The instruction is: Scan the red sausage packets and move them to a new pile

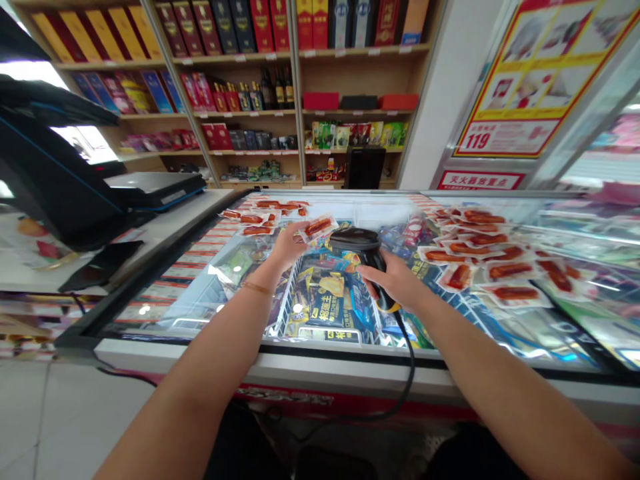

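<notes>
My left hand (289, 245) grips the edge of a clear packet of reddish-brown sausage (319, 227), raised over the freezer's glass top. In my right hand (395, 280) is a black handheld barcode scanner (367, 257), its head turned left toward the packet and its cable hanging down over the freezer's front edge. A few similar sausage packets (257, 219) lie on the glass beyond my left hand. To the right of the scanner, a larger loose pile of sausage packets (480, 243) is spread on the glass.
Beneath the glass of the chest freezer (320, 360), a white wire basket (287, 300) holds colourful bags. A weighing scale (155, 189) stands on the left counter beside a black machine (55, 153). Shelves of boxed goods and bottles (280, 87) line the back wall.
</notes>
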{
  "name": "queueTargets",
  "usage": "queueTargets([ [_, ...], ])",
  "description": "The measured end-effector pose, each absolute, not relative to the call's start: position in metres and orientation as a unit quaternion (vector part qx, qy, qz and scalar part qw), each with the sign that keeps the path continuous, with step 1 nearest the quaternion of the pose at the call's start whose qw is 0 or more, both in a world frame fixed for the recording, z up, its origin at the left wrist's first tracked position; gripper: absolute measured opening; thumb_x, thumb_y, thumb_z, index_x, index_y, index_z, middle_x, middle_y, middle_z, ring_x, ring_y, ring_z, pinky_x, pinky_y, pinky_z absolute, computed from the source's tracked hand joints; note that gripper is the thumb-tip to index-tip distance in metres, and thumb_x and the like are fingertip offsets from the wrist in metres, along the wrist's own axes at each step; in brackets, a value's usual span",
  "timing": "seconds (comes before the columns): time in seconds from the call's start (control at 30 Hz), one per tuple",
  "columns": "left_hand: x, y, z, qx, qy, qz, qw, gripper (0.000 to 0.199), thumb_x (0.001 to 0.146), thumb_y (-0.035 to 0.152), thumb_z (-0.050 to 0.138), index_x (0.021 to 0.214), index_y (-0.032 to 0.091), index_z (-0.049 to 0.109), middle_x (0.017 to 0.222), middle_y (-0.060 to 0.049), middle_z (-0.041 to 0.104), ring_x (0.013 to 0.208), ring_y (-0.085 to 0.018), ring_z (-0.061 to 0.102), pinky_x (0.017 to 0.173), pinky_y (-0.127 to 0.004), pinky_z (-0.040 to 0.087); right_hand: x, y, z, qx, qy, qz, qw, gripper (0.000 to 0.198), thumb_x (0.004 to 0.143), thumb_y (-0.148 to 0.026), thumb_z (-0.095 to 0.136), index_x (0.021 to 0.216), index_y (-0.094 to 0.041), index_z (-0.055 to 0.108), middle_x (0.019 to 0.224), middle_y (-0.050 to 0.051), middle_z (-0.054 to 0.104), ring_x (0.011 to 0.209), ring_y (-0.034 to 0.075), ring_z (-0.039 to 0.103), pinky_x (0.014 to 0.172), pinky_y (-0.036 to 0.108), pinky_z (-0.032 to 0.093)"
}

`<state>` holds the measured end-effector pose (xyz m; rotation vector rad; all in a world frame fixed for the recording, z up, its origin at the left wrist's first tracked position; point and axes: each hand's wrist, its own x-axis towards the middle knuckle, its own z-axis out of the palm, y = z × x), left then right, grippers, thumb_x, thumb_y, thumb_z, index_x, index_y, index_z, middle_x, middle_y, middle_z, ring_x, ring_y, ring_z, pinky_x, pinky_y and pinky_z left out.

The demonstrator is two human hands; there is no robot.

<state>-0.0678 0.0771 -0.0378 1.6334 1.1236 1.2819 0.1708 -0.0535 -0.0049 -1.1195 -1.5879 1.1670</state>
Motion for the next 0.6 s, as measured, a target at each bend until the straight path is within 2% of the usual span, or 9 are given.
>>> queueTargets([
  [0.37,-0.0666,0.0784,-0.0378,0.631,0.438,0.498,0.402,0.069,0.055,0.004,0.058,0.124,0.01,0.051,0.125,-0.017,0.062,0.106,-0.026,0.066,0.09,-0.039,0.053,0.1722,-0.0489,-0.0122,-0.437,-0.647,0.478,0.402,0.022,0.079,-0.037,0.063,0.082,-0.021,0.048,0.049,-0.005,0.055,0.037,0.01,0.047,0.04,0.023,0.039],
  [0.6,-0.0655,0.0761,-0.0368,0.65,0.452,0.49,0.364,0.064,0.057,0.005,0.058,0.12,0.014,0.055,0.123,-0.012,0.065,0.102,-0.023,0.067,0.089,-0.037,0.053,0.1722,-0.051,-0.0093,-0.432,-0.66,0.475,0.39,0.021,0.081,-0.036,0.061,0.082,-0.021,0.047,0.048,-0.005,0.054,0.036,0.01,0.047,0.042,0.023,0.04],
])
